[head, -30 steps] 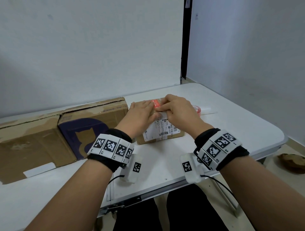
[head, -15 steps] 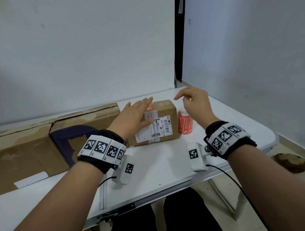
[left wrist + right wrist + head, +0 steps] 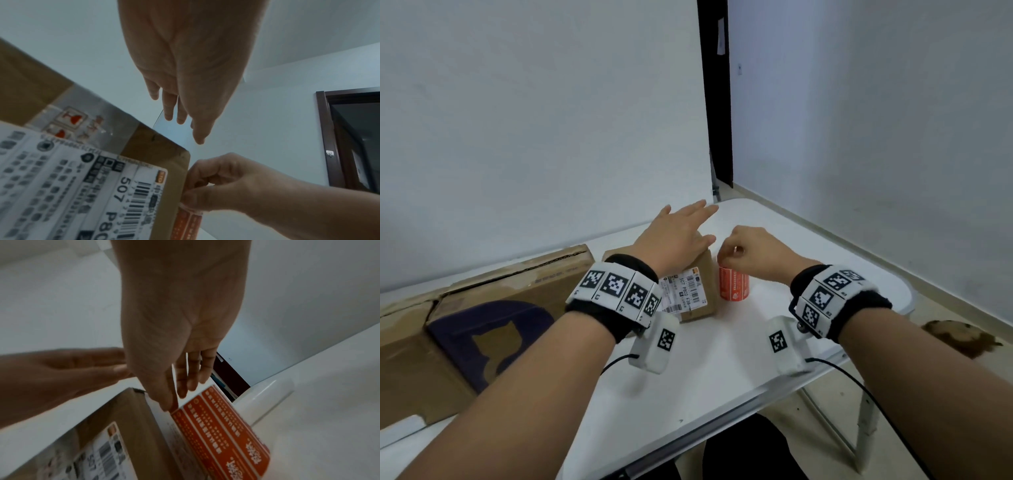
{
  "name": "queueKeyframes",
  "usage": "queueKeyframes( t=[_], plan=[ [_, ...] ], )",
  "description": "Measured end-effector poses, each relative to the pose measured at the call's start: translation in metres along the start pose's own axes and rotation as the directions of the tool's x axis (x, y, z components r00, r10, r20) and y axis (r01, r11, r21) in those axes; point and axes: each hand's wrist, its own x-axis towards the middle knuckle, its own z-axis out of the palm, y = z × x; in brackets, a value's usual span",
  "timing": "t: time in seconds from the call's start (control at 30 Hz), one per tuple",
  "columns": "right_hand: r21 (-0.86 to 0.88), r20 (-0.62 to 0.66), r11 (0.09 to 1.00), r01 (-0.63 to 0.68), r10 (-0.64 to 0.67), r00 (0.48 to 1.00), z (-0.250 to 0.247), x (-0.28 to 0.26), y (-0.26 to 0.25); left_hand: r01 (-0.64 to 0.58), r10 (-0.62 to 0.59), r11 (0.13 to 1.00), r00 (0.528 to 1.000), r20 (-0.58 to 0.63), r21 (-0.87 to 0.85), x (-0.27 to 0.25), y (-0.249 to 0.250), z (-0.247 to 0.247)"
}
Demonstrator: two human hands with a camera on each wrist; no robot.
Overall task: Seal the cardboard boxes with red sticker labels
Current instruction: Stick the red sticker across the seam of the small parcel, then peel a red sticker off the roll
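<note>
Fingers [image 3: 170,402] atop sticker roll [image 3: 222,421]

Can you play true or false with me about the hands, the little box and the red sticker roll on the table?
1. The red sticker roll stands upright on the white table. True.
2. The roll stands on top of the small cardboard box. False: it stands on the table beside the box.
3. The right hand is at the top of the roll, fingertips pinching there. True.
4. The left hand grips the roll too. False: it is over the small box, fingers straight, holding nothing.
5. The small box has a white shipping label with barcodes. True.
</note>
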Motion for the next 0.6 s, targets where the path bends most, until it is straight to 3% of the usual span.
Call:
queueKeyframes(
  t=[0.13,0.27,0.37,0.43,0.5,0.6],
  plan=[
    [-0.238,0.017,0.971,0.020,-0.016,1.000,0.008,0.001,-0.005,-0.007,0.007,1.000,1.000,-0.026,-0.019,0.003,0.002,0.001],
    [-0.241,-0.025,0.970,0.018,-0.025,0.999,0.012,0.004,-0.008,-0.012,-0.010,0.991,0.987,-0.161,-0.134,0.003,0.001,0.005],
    [0.019,-0.110,0.997,-0.077,0.078,0.991,0.006,0.005,-0.002,-0.045,-0.013,0.983,0.949,-0.316,-0.176,0.002,0.004,0.009],
    [0.212,-0.189,0.969,-0.128,0.169,0.967,-0.002,0.003,0.005,-0.061,-0.022,0.973,0.936,-0.352,-0.225,0.002,0.009,0.011],
    [0.398,-0.227,0.904,-0.159,0.264,0.937,-0.009,0.000,0.012,-0.060,-0.032,0.964,0.940,-0.340,-0.257,0.005,0.015,0.014],
    [0.619,-0.182,0.761,-0.194,0.380,0.907,-0.014,-0.005,0.018,-0.042,-0.036,0.967,0.955,-0.295,-0.253,0.013,0.026,0.021]
  ],
)
